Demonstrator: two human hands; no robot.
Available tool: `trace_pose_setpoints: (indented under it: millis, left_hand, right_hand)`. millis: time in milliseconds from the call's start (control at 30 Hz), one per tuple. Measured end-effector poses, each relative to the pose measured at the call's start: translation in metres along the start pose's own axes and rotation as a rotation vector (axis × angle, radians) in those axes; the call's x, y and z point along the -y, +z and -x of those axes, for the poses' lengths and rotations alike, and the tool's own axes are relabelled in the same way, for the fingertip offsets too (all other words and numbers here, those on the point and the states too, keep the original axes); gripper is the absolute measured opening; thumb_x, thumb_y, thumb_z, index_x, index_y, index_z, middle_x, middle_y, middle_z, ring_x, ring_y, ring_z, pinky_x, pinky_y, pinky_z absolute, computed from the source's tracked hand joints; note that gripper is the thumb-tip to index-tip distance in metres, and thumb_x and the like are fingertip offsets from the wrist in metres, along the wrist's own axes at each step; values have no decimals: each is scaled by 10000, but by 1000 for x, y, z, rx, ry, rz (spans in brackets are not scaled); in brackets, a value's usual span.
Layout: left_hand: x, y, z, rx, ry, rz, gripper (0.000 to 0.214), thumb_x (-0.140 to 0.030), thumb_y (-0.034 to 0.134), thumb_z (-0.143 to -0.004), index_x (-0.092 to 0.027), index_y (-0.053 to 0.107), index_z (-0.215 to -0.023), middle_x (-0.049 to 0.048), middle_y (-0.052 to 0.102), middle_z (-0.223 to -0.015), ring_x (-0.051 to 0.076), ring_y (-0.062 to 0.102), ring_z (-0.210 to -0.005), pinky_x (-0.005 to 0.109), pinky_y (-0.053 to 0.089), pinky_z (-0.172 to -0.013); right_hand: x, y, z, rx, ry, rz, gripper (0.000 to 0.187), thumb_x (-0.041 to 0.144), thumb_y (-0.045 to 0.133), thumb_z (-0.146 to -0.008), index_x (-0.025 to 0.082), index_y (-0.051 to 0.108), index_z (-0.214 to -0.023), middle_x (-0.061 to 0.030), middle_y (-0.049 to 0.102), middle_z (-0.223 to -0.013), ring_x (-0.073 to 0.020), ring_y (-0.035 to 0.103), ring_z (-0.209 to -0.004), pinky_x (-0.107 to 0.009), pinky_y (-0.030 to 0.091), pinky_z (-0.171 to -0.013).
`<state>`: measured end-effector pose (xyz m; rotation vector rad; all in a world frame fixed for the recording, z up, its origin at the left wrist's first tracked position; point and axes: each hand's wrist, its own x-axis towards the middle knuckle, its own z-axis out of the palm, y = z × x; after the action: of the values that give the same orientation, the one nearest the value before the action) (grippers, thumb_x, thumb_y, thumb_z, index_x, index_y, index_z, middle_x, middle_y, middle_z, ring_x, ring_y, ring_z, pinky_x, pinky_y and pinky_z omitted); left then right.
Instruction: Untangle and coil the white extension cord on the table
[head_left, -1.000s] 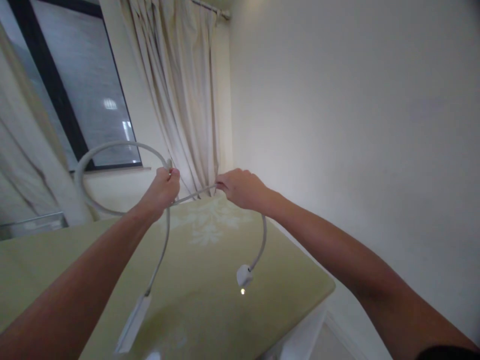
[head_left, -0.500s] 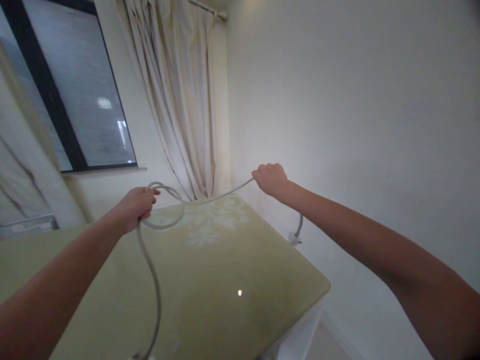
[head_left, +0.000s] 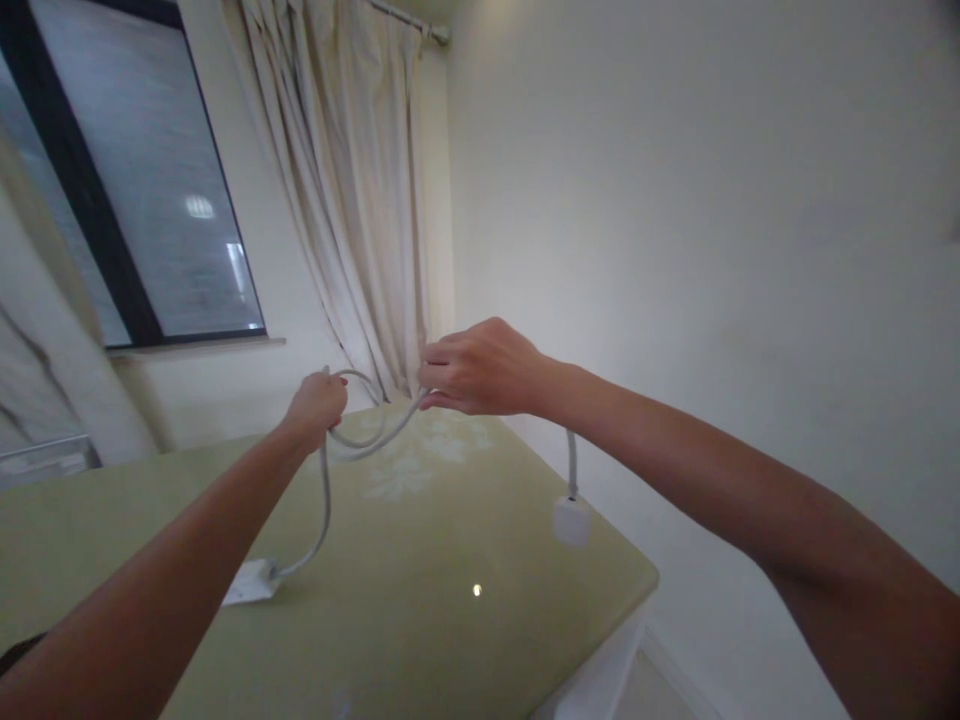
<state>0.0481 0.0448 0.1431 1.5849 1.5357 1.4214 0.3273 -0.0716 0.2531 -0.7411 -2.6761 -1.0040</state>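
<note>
A white power cord (head_left: 326, 490) runs between my two hands above the table. My left hand (head_left: 319, 405) is closed around the cord where it is looped. My right hand (head_left: 476, 368) pinches the cord further along, a short way to the right of the loop. From the left hand the cord drops to a white power strip (head_left: 253, 582), which lies on the tabletop, partly hidden behind my left forearm. Below my right forearm hangs the cord's other end, with a white plug (head_left: 571, 520) on it.
The pale green tabletop (head_left: 420, 640) has a white floral pattern near its far corner. Behind it are a cream curtain (head_left: 352, 190) and a dark-framed window (head_left: 150, 180). A white wall (head_left: 712, 250) stands on the right.
My right hand has moved left, closer to my left hand, and the cord between them has slackened. My left hand has shifted slightly right. The power strip has come into view on the table.
</note>
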Motion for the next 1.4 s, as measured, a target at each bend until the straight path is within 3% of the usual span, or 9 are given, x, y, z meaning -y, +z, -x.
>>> trace_pose_setpoints:
  millis: [167,333,500,633,733,833,1067,1300,1400]
  left_hand:
    - [-36,19,23,38,28,-91,192,-335,684,-797,-197,578,-714,-9,477,-570,172,477,-545,262,294,-470]
    - [-52,20,50,266,44,-8,426,-605,656,-819,-185,622,-760,-13,472,-622,121,380,-486,239,260,-426]
    - [-65,14,68,437,-17,97,770,-867,314,-875,-181,665,-846,-43,338,-582,106,247,-431,240,177,-402]
    - [-73,6,73,618,223,-127,574,-758,623,-825,-186,657,-864,-36,422,-635,120,362,-532,234,270,-469]
    - [-72,1,74,672,345,-169,480,-661,641,-869,-192,608,-769,-28,454,-658,125,386,-589,236,317,-519]
    - [-68,-3,78,669,337,-52,513,-638,561,-935,-197,521,-677,-18,456,-647,124,408,-600,238,373,-551]
    - [-65,-3,87,505,131,189,487,-667,685,-846,-196,576,-794,-74,332,-607,68,248,-471,191,207,-399]
    - [-71,-7,78,237,242,125,474,-640,757,-783,-172,683,-811,-52,426,-607,62,347,-443,180,261,-376]
    - [-67,-6,82,269,171,264,450,-597,788,-782,-169,718,-902,-68,412,-583,67,366,-445,180,320,-394]
  right_hand:
    - [1,0,-33,-41,-50,34,342,456,493,-1079,193,712,-1086,-61,676,-1039,-212,618,-933,-297,364,-715]
    - [-16,8,-50,14,22,74,438,536,516,-1055,154,730,-1078,-77,688,-1032,-225,641,-942,-329,412,-782]
    - [-27,25,-52,85,57,74,502,568,490,-1053,135,743,-1037,-90,710,-995,-232,664,-952,-318,420,-780]
    - [-28,34,-47,31,52,26,469,566,531,-1031,146,739,-1045,-132,710,-1078,-247,664,-954,-292,396,-701]
    - [-30,41,-45,-84,49,-127,427,551,610,-995,182,702,-1190,-135,669,-1236,-237,655,-974,-280,377,-669]
    - [-35,53,-46,-163,2,-452,356,435,647,-1001,196,668,-1263,-99,675,-1213,-190,639,-964,-265,388,-706]
    - [-28,82,-44,-123,202,-1095,609,689,505,-971,143,671,-758,5,588,-691,-124,516,-667,-258,340,-632]
    - [1,86,-32,-88,307,-1579,394,458,830,-787,177,618,-963,22,664,-715,-124,616,-614,-232,486,-582]
    - [7,91,-34,-139,459,-1738,329,441,788,-831,172,620,-918,78,557,-565,-70,458,-417,-198,426,-441]
